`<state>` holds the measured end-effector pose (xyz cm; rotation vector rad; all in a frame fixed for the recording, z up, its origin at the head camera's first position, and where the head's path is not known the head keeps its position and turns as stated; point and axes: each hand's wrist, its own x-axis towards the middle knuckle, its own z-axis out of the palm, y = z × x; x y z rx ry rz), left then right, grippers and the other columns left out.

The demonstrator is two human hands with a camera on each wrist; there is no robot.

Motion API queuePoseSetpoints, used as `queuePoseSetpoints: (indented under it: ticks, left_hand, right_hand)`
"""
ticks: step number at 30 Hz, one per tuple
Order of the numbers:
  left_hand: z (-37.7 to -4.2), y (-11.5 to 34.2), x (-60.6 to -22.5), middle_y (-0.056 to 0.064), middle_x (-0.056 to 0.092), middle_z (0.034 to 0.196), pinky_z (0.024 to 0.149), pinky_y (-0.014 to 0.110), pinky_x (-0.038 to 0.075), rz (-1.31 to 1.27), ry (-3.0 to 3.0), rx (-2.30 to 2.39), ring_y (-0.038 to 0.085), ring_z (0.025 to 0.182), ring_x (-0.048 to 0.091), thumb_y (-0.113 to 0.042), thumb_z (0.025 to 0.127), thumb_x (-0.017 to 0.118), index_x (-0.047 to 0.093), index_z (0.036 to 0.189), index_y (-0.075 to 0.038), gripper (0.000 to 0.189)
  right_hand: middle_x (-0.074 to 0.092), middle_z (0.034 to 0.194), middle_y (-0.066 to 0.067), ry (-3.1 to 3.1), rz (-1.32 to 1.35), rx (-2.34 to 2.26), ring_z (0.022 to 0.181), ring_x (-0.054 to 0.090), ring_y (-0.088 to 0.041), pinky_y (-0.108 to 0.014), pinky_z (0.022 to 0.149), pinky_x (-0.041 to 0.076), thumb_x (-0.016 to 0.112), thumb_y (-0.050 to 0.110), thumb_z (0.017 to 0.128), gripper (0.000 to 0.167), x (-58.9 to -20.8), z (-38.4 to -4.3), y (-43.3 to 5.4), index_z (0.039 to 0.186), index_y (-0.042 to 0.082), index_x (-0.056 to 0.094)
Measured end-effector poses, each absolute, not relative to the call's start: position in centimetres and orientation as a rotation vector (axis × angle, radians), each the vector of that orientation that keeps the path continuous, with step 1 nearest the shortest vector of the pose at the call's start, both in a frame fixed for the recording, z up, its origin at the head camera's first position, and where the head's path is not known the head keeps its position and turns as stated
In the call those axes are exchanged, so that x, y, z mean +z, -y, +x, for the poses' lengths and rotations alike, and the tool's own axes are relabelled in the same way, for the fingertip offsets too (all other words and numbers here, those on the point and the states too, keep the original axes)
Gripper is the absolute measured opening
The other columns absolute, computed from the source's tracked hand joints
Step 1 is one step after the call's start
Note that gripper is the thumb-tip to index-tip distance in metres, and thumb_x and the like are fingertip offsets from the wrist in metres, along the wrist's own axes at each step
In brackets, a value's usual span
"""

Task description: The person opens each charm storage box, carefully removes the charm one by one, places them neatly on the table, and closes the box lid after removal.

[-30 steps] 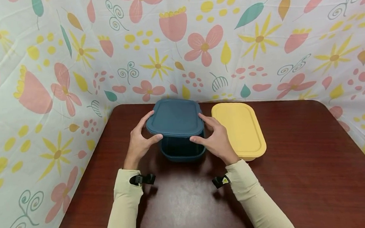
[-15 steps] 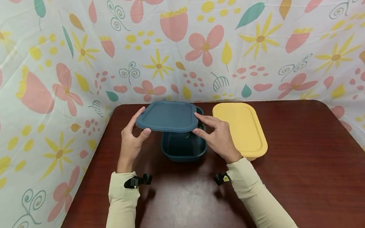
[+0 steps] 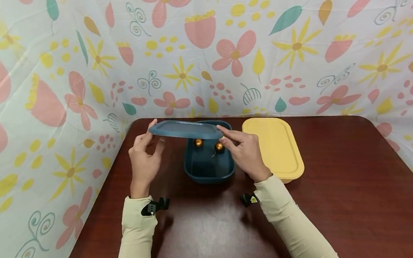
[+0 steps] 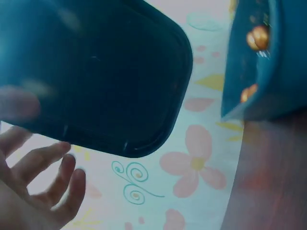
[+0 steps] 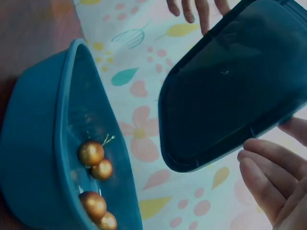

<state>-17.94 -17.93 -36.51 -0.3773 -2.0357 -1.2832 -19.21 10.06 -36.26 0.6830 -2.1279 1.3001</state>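
My left hand [image 3: 144,163] pinches the left edge of a dark blue lid [image 3: 186,129] between thumb and fingers. The lid's right edge is gripped by my right hand [image 3: 245,152]. Raised and tilted, the lid hangs above the back left of a matching blue storage box [image 3: 210,179], apart from it. Its underside [image 5: 230,81] faces both wrist cameras. Inside the box lie gold baubles [image 3: 219,146], one with a small string loop. In the right wrist view, more gold balls [image 5: 93,205] show against the box wall; some may be reflections. The lid hides part of the box's back.
A yellow storage box with its lid on [image 3: 275,148] stands right of the blue box, close to my right hand. Both boxes rest on a dark red-brown table [image 3: 343,199]. A flower-printed cloth [image 3: 236,49] hangs behind and at the left.
Both hands have lifted the lid off the blue box and shifted it left, tilting it steeply. The gold baubles inside have come into view.
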Motion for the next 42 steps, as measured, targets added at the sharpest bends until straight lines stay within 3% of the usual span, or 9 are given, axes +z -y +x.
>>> queuePoseSetpoints:
  ticks: [5, 8, 12, 20, 25, 30, 35, 39, 42]
  left_hand:
    - [-18.1, 17.4, -36.1, 0.009, 0.061, 0.143, 0.108, 0.047, 0.047, -0.381, 2.015, -1.105, 0.031, 0.128, 0.060, 0.007, 0.094, 0.057, 0.054, 0.146, -0.014, 0.056]
    - [-18.0, 17.7, -35.9, 0.012, 0.057, 0.146, 0.109, 0.049, 0.048, -0.361, 2.074, -1.114, 0.028, 0.134, 0.057, 0.006, 0.095, 0.056, 0.044, 0.152, -0.014, 0.062]
    - [-17.8, 18.6, -36.0, 0.012, 0.055, 0.146, 0.101, 0.045, 0.054, -0.316, 2.148, -1.094, 0.028, 0.130, 0.060, 0.000, 0.098, 0.057, 0.043, 0.153, -0.017, 0.059]
    - [-17.7, 19.8, -35.8, 0.014, 0.067, 0.132, 0.070, 0.032, 0.055, -0.219, 2.176, -0.977, 0.032, 0.088, 0.074, -0.004, 0.098, 0.062, 0.048, 0.150, -0.028, 0.058]
    - [-17.7, 20.7, -36.6, 0.017, 0.076, 0.110, 0.051, 0.027, 0.038, -0.126, 2.264, -0.983, 0.023, 0.050, 0.052, -0.006, 0.097, 0.064, 0.051, 0.148, -0.029, 0.057]
    - [-17.6, 22.0, -37.7, 0.018, 0.074, 0.116, 0.044, 0.026, 0.031, -0.044, 2.417, -1.018, 0.010, 0.039, 0.035, -0.008, 0.098, 0.063, 0.053, 0.147, -0.027, 0.053]
    - [-17.5, 23.2, -38.6, 0.023, 0.069, 0.123, 0.041, 0.030, 0.030, 0.041, 2.514, -1.044, 0.021, 0.038, 0.039, -0.008, 0.099, 0.061, 0.054, 0.147, -0.020, 0.049]
    - [-17.6, 24.2, -39.1, 0.024, 0.069, 0.123, 0.060, 0.042, 0.055, 0.130, 2.546, -1.035, 0.035, 0.077, 0.073, -0.010, 0.100, 0.059, 0.055, 0.146, -0.016, 0.047]
    - [-17.5, 24.8, -39.3, 0.023, 0.069, 0.124, 0.088, 0.052, 0.058, 0.182, 2.576, -1.065, 0.036, 0.111, 0.070, -0.011, 0.102, 0.058, 0.055, 0.145, -0.012, 0.044]
  right_hand:
    - [0.080, 0.092, -0.012, 2.156, 0.572, 1.394, 0.060, 0.065, -0.008, -0.012, 0.061, 0.049, 0.060, 0.025, 0.101, 0.028, -35.6, -19.1, -9.7, 0.103, 0.007, 0.082]
    - [0.080, 0.090, -0.013, 2.191, 0.532, 1.419, 0.080, 0.076, -0.015, -0.026, 0.078, 0.061, 0.057, 0.025, 0.104, 0.038, -35.3, -19.1, -9.3, 0.084, 0.004, 0.082]
    - [0.079, 0.086, -0.014, 2.220, 0.545, 1.390, 0.077, 0.078, -0.023, -0.030, 0.070, 0.062, 0.055, 0.028, 0.105, 0.048, -35.1, -19.5, -8.7, 0.069, 0.005, 0.078]
    - [0.072, 0.060, -0.008, 2.244, 0.514, 1.311, 0.054, 0.068, -0.021, -0.023, 0.048, 0.048, 0.051, 0.033, 0.106, 0.060, -34.6, -20.2, -6.9, 0.053, 0.010, 0.068]
    - [0.065, 0.051, -0.006, 2.307, 0.441, 1.378, 0.042, 0.059, -0.011, -0.027, 0.044, 0.048, 0.048, 0.039, 0.107, 0.065, -34.9, -20.9, -5.1, 0.053, 0.006, 0.067]
    - [0.064, 0.053, -0.008, 2.376, 0.423, 1.384, 0.043, 0.056, -0.010, -0.026, 0.045, 0.047, 0.048, 0.031, 0.107, 0.043, -36.0, -21.3, -3.5, 0.096, 0.004, 0.080]
    - [0.065, 0.074, -0.011, 2.446, 0.472, 1.385, 0.057, 0.054, -0.013, -0.024, 0.055, 0.044, 0.053, 0.020, 0.105, 0.040, -37.5, -20.6, -2.2, 0.139, 0.000, 0.059]
    - [0.064, 0.102, -0.013, 2.535, 0.545, 1.437, 0.071, 0.057, -0.014, -0.026, 0.065, 0.048, 0.059, 0.022, 0.102, 0.051, -38.4, -19.5, -1.2, 0.146, -0.002, 0.049]
    - [0.054, 0.116, -0.015, 2.622, 0.593, 1.484, 0.078, 0.054, -0.015, -0.026, 0.067, 0.047, 0.064, 0.030, 0.099, 0.069, -38.8, -18.8, -0.4, 0.154, -0.001, 0.036]
